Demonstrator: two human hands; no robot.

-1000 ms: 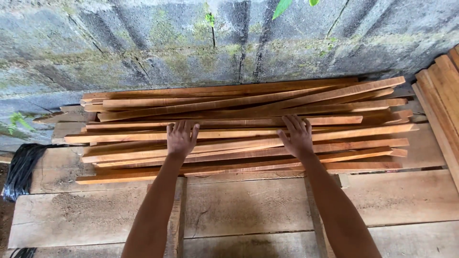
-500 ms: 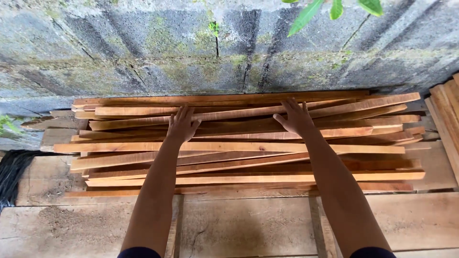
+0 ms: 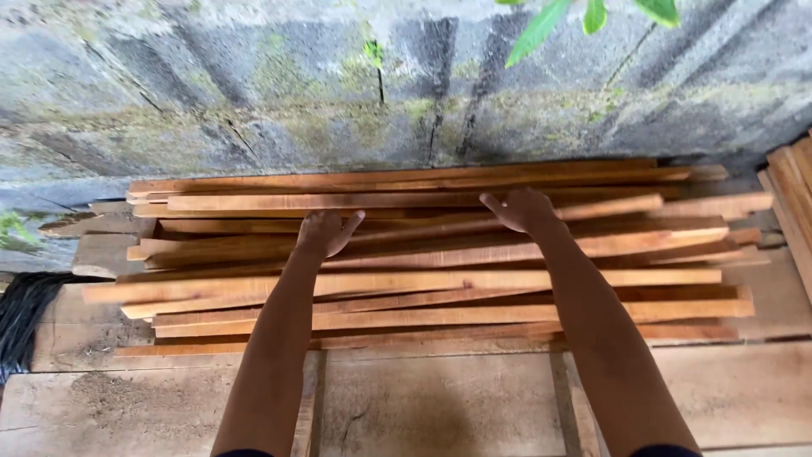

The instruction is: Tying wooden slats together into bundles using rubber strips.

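One head-worn view looks steeply down, close, over wooden slats (image 3: 440,279) toward a block wall (image 3: 254,85).

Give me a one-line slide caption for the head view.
Both hands, left and right, reach onto a loose pile of wood slats stacked on planks against a mossy block wall.

A rough tabletop (image 3: 440,406) of broad, pale wooden planks stands against a block wall. A loose pile of thin wooden slats (image 3: 440,279) lies directly on it, lengthwise along the wall.
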